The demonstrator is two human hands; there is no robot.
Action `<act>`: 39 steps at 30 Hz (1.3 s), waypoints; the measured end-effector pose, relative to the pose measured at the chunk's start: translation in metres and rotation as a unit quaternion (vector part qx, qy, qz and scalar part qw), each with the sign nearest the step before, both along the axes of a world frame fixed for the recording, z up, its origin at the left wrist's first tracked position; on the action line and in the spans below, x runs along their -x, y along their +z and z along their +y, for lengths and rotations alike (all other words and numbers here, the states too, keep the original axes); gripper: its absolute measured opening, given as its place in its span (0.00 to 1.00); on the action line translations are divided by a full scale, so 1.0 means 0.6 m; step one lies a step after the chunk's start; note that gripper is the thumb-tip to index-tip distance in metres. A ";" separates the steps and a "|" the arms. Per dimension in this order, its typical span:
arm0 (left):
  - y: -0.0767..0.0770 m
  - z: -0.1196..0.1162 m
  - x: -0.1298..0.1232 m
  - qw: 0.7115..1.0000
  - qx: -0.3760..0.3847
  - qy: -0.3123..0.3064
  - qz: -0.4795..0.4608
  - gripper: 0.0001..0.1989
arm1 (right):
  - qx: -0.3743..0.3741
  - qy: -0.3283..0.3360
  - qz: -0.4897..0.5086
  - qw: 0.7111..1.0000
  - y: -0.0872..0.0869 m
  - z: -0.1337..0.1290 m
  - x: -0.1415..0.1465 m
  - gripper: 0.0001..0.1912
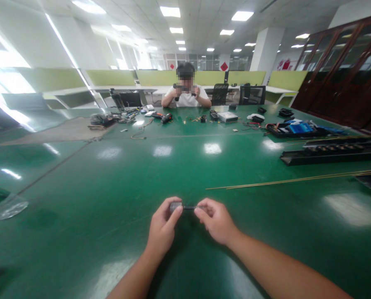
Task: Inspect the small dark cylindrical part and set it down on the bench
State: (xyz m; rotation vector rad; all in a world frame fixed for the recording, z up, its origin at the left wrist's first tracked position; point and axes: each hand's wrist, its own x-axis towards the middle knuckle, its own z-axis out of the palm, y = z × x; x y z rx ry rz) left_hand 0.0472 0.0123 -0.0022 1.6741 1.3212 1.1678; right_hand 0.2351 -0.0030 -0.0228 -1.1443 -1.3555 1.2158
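Between my two hands, just above the green table point(126, 166), lies a small dark rod-like object point(189, 207) held level. My left hand point(164, 224) pinches its thicker grey end between thumb and fingers. The thin dark shaft reaches across to my right hand point(216, 220), whose thumb and index finger close on the other end. My right fingertips hide that end, so its shape cannot be made out.
Two thin brass-coloured rods point(266, 182) lie to the right, before a long black rail point(328, 157). A clear plastic bag point(13, 209) is at the left. Tools, including a drill point(166, 118), line the far side, where a person point(186, 99) sits.
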 end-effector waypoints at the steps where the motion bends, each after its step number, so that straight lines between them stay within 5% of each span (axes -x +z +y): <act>1: 0.000 0.000 0.000 1.000 0.001 0.000 0.000 0.16 | 0.000 0.000 0.000 1.000 0.000 0.000 0.000 0.12; 19: 0.000 0.008 0.003 0.998 0.034 0.025 -0.047 0.18 | -0.018 -0.004 0.059 0.998 -0.002 0.000 -0.002 0.14; 24: -0.008 0.017 0.003 0.981 0.065 0.063 -0.171 0.19 | -0.024 0.024 0.046 0.998 -0.004 -0.001 -0.002 0.16; 28: -0.011 0.026 0.006 0.936 0.105 0.078 -0.327 0.19 | -0.025 0.032 0.034 0.999 -0.005 0.000 0.000 0.15; 36: 0.022 -0.002 0.006 0.922 0.162 0.037 -0.350 0.24 | -0.024 0.034 0.028 0.999 -0.008 0.001 0.001 0.14; 39: 0.050 -0.017 0.021 0.930 0.179 0.058 -0.315 0.35 | -0.024 0.035 0.026 0.999 -0.007 0.002 0.003 0.15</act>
